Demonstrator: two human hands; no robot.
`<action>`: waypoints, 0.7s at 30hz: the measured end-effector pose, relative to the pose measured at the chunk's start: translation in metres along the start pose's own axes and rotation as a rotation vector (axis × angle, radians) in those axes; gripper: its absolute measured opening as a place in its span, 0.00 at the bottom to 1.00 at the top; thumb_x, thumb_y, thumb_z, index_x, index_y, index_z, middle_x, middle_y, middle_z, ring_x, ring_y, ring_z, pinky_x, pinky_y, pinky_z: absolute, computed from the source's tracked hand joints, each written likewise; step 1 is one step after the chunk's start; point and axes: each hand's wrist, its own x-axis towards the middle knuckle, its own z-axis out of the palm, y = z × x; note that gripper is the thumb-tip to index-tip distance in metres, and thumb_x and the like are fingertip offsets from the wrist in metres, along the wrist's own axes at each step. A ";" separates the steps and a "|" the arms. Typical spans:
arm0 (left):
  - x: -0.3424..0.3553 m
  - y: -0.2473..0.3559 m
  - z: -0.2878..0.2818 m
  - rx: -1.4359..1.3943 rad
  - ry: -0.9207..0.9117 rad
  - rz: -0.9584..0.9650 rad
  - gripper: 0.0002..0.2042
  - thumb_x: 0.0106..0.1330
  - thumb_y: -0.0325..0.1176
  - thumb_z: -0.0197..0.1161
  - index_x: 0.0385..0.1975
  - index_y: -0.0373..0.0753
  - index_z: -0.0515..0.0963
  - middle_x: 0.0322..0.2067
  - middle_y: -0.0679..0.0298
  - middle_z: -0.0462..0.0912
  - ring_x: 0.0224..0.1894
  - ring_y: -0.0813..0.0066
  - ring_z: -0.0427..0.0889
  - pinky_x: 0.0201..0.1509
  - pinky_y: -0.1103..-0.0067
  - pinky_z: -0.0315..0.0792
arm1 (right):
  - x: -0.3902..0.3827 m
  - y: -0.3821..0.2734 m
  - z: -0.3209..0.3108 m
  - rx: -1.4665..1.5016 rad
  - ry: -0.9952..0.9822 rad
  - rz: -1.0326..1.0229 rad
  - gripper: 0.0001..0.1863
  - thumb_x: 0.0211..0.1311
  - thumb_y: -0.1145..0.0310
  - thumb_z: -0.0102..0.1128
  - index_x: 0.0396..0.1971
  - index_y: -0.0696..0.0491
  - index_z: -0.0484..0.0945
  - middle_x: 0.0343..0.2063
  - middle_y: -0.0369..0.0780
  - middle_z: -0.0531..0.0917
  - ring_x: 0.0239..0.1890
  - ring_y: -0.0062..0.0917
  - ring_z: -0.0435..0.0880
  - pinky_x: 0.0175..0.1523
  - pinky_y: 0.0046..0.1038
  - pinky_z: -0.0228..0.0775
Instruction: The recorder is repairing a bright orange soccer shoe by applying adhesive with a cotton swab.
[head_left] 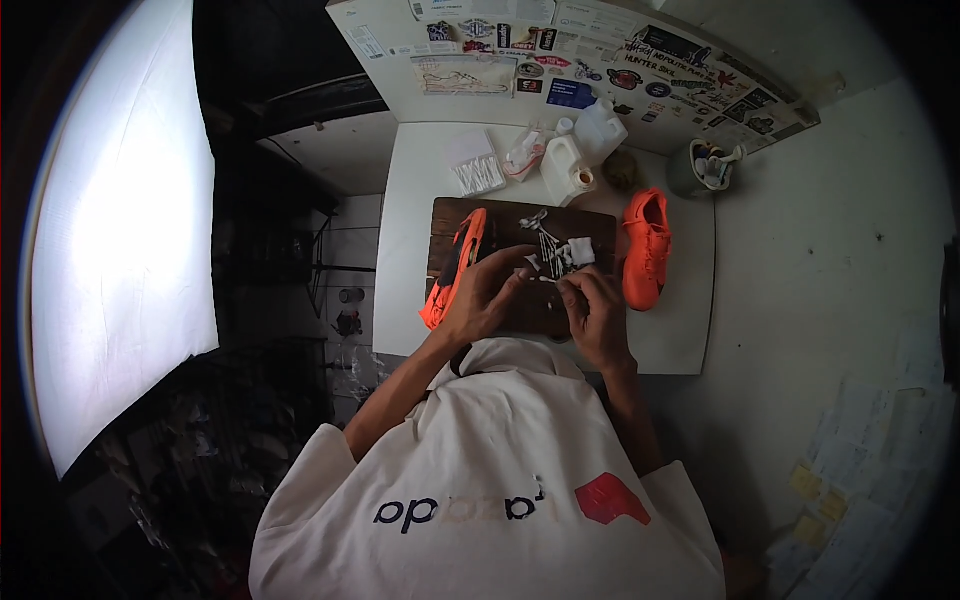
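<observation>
Over a dark wooden board (451, 211), my two hands are close together. My left hand (484, 297) is curled, thumb and forefinger drawn toward a small white bit by their tips; what they hold is too small to make out. The fingers of my right hand (597, 318) pinch a thin cotton swab (546, 280) whose white end points at my left thumb. Just beyond lie several white swabs (549, 247) in a loose heap and a white cotton pad (581, 250). An orange shoe (466, 245) rests along the board's left side, partly behind my left hand.
A second orange shoe (648, 250) stands on the white table (400, 230), right of the board. Behind the board are a pack of swabs (478, 172), a crumpled plastic packet (525, 152), two white jugs (566, 172) and a grey tub (686, 172). A stickered panel (540, 98) rises at the back.
</observation>
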 end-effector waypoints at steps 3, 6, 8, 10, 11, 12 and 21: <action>-0.001 0.005 -0.003 0.043 -0.057 0.063 0.15 0.75 0.32 0.66 0.58 0.34 0.81 0.45 0.57 0.88 0.46 0.72 0.88 0.53 0.72 0.81 | 0.001 0.000 0.001 -0.002 -0.018 0.001 0.08 0.74 0.63 0.65 0.38 0.52 0.83 0.33 0.37 0.84 0.34 0.38 0.79 0.44 0.38 0.69; 0.001 -0.005 -0.003 0.044 -0.082 0.081 0.11 0.72 0.29 0.70 0.51 0.33 0.84 0.43 0.58 0.89 0.45 0.73 0.88 0.52 0.74 0.81 | 0.004 -0.007 -0.001 -0.009 -0.043 -0.008 0.07 0.73 0.64 0.65 0.38 0.52 0.83 0.34 0.37 0.84 0.35 0.37 0.80 0.45 0.38 0.69; 0.000 -0.001 -0.002 0.043 -0.056 0.074 0.09 0.72 0.28 0.69 0.48 0.32 0.84 0.42 0.58 0.89 0.45 0.74 0.87 0.51 0.75 0.80 | 0.005 -0.011 -0.001 -0.010 -0.050 -0.011 0.07 0.72 0.64 0.66 0.39 0.52 0.83 0.35 0.37 0.84 0.36 0.37 0.80 0.45 0.38 0.69; -0.001 -0.001 -0.002 0.041 -0.027 0.067 0.07 0.72 0.27 0.68 0.44 0.31 0.85 0.42 0.59 0.89 0.44 0.75 0.86 0.50 0.76 0.79 | 0.004 -0.014 0.000 0.020 0.034 0.028 0.07 0.71 0.64 0.68 0.40 0.51 0.84 0.36 0.36 0.84 0.36 0.35 0.80 0.46 0.37 0.70; -0.001 -0.005 -0.003 0.076 -0.027 0.086 0.07 0.72 0.27 0.68 0.45 0.31 0.85 0.41 0.59 0.89 0.43 0.74 0.86 0.49 0.77 0.79 | 0.004 -0.013 -0.002 0.020 0.034 0.028 0.07 0.71 0.64 0.68 0.40 0.51 0.84 0.36 0.36 0.84 0.36 0.35 0.80 0.46 0.37 0.70; -0.001 -0.004 -0.003 0.111 -0.028 0.105 0.07 0.72 0.27 0.68 0.45 0.31 0.85 0.41 0.58 0.89 0.42 0.74 0.86 0.48 0.77 0.79 | 0.004 -0.011 -0.004 0.021 -0.009 0.005 0.06 0.71 0.67 0.68 0.40 0.53 0.84 0.36 0.38 0.84 0.38 0.36 0.82 0.46 0.37 0.71; -0.003 0.002 0.000 0.095 -0.039 0.063 0.08 0.72 0.29 0.69 0.45 0.32 0.87 0.41 0.58 0.89 0.40 0.74 0.86 0.46 0.76 0.79 | 0.004 -0.009 -0.008 -0.007 -0.069 -0.038 0.06 0.71 0.68 0.67 0.40 0.56 0.84 0.35 0.39 0.83 0.37 0.36 0.81 0.45 0.36 0.71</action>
